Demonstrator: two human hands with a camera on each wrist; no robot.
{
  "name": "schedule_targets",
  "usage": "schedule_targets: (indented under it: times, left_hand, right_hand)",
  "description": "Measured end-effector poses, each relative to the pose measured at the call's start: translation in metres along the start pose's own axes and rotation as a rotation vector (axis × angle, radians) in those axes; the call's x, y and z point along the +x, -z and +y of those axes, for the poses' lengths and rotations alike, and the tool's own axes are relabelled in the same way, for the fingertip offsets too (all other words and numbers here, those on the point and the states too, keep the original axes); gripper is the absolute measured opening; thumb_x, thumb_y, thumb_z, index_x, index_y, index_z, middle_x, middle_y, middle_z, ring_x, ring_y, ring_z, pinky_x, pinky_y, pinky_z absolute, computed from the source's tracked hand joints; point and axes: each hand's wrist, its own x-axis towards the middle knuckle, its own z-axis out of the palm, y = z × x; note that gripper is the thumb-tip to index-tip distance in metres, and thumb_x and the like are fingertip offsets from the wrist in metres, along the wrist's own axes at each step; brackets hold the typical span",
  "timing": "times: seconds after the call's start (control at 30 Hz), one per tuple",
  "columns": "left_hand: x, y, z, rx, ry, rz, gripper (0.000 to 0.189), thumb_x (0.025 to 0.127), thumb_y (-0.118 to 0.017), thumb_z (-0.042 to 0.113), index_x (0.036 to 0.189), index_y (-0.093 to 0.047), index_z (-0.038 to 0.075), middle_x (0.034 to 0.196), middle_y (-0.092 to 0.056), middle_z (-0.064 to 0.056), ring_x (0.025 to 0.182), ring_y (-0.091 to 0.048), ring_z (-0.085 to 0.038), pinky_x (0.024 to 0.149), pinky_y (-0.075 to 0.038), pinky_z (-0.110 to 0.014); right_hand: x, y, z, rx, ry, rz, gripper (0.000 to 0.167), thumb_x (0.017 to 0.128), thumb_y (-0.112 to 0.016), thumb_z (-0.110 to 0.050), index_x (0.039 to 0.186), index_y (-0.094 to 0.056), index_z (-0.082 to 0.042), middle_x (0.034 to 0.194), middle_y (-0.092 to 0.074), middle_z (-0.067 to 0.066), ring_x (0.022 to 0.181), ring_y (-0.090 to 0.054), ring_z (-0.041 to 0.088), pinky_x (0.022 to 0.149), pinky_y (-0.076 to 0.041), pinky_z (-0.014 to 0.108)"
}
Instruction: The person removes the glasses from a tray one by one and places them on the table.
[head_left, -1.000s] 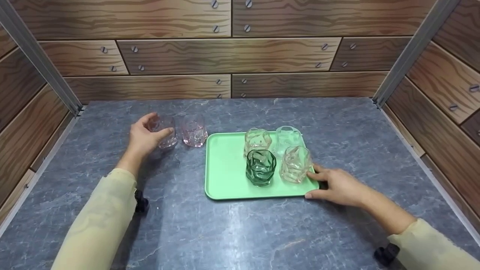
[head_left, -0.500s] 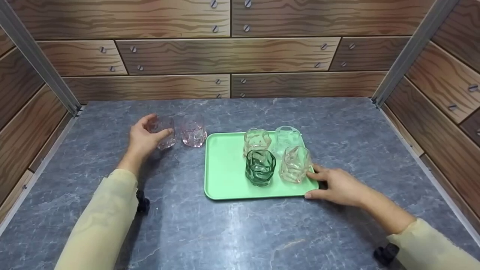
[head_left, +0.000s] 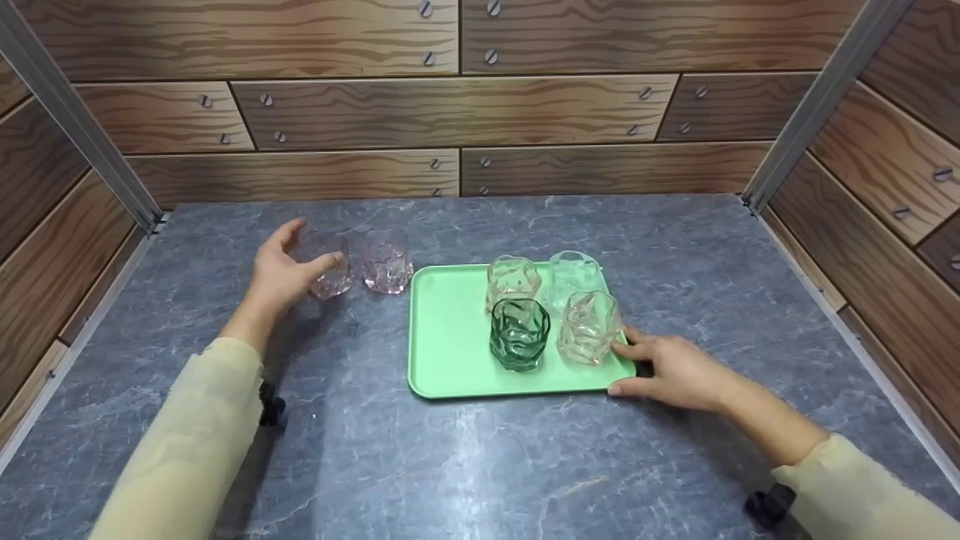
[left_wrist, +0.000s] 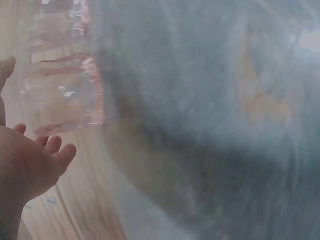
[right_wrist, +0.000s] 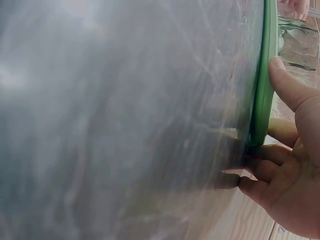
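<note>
My left hand [head_left: 281, 270] is beside a pale pink glass tumbler [head_left: 330, 277], its thumb and fingers spread around it. In the left wrist view a gap shows between the fingers [left_wrist: 64, 156] and that tumbler [left_wrist: 65, 100]. A second pink tumbler [head_left: 387, 264] stands just right of it, near the tray. My right hand [head_left: 675, 371] grips the near right corner of the green tray [head_left: 450, 337], thumb at the front rim and fingers at the right side. On the tray stand a dark green tumbler [head_left: 520, 335], a clear tumbler [head_left: 589, 330], a yellowish tumbler [head_left: 513, 281] and another clear tumbler [head_left: 576, 277].
The grey marbled tabletop [head_left: 465, 457] carries the tray and glasses. Wood-patterned walls [head_left: 450, 112] enclose it at the back and sides, with metal posts [head_left: 810, 112] at the rear corners. The tray's left part shows bare green.
My left hand's fingers have spread and drawn slightly back to the left from the pink tumbler, which stays standing. My right hand keeps its place at the tray.
</note>
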Motion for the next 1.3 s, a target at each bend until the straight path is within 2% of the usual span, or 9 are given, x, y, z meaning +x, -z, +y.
schedule_targets:
  times: [0.2,0.27,0.37,0.53,0.73,0.87,1.07,1.3]
  left_hand:
    - [-0.017,0.007,0.028,-0.005,-0.162,0.123,0.080,0.091,-0.085,0.024,0.156,-0.046,-0.002,0.158,-0.048,-0.024,0.150,-0.041,-0.036,0.124,-0.033,-0.049]
    - [-0.026,0.005,0.039,-0.028,-0.216,0.138,0.077,0.091,-0.085,0.023,0.154,-0.049,-0.003,0.155,-0.052,-0.022,0.147,-0.044,-0.034,0.123,-0.036,-0.048]
    - [-0.040,0.000,0.056,-0.071,-0.286,0.121,0.074,0.090,-0.087,0.020,0.152,-0.052,-0.001,0.152,-0.056,-0.018,0.144,-0.048,-0.032,0.122,-0.038,-0.047]
    - [-0.060,-0.023,0.080,-0.154,-0.369,0.022,0.073,0.087,-0.090,0.019,0.150,-0.055,0.002,0.145,-0.061,-0.014,0.137,-0.054,-0.028,0.120,-0.040,-0.045]
    - [-0.082,-0.067,0.095,-0.164,-0.354,-0.145,0.080,0.085,-0.091,0.035,0.152,-0.054,0.011,0.147,-0.060,-0.004,0.135,-0.054,-0.021,0.119,-0.041,-0.042]
    - [-0.091,-0.100,0.096,-0.170,-0.337,-0.236,0.079,0.086,-0.090,0.035,0.151,-0.054,0.008,0.148,-0.060,-0.004,0.136,-0.054,-0.021,0.120,-0.040,-0.040]
    - [-0.099,-0.139,0.088,-0.135,-0.318,-0.315,0.084,0.083,-0.092,0.036,0.151,-0.055,0.005,0.145,-0.062,-0.008,0.135,-0.056,-0.029,0.118,-0.041,-0.046]
    - [-0.105,-0.164,0.080,-0.112,-0.305,-0.356,0.087,0.080,-0.094,0.036,0.151,-0.054,0.004,0.147,-0.059,-0.015,0.135,-0.055,-0.029,0.115,-0.043,-0.048]
  right_hand:
    - [-0.001,0.000,0.000,0.003,-0.013,-0.007,0.091,0.089,-0.072,-0.069,0.148,-0.059,-0.001,0.158,-0.041,0.033,0.138,-0.047,0.056,0.114,-0.039,0.068]
    - [0.000,0.001,-0.001,0.004,-0.018,-0.011,0.091,0.089,-0.072,-0.069,0.149,-0.058,-0.002,0.158,-0.040,0.033,0.139,-0.046,0.057,0.114,-0.039,0.068]
    - [0.001,0.002,-0.001,0.002,-0.019,-0.013,0.090,0.090,-0.073,-0.068,0.149,-0.058,-0.002,0.159,-0.040,0.032,0.139,-0.046,0.057,0.114,-0.038,0.069]
    - [0.002,0.001,0.000,0.000,-0.014,-0.015,0.089,0.090,-0.073,-0.067,0.150,-0.057,-0.003,0.160,-0.039,0.031,0.139,-0.046,0.056,0.114,-0.038,0.068]
    - [0.002,0.000,0.001,-0.011,0.000,-0.018,0.089,0.091,-0.071,-0.068,0.149,-0.058,-0.002,0.159,-0.041,0.032,0.139,-0.047,0.055,0.113,-0.040,0.069]
    - [0.001,0.000,0.001,-0.013,-0.004,-0.022,0.088,0.092,-0.072,-0.067,0.150,-0.057,-0.002,0.160,-0.040,0.032,0.139,-0.047,0.055,0.113,-0.039,0.069]
    - [0.001,0.000,0.002,-0.007,-0.007,-0.021,0.088,0.091,-0.072,-0.066,0.150,-0.057,-0.002,0.159,-0.040,0.032,0.139,-0.046,0.056,0.113,-0.039,0.069]
    - [0.001,-0.001,0.001,-0.003,-0.005,-0.013,0.087,0.091,-0.074,-0.064,0.149,-0.057,-0.002,0.159,-0.039,0.032,0.139,-0.046,0.056,0.113,-0.038,0.070]
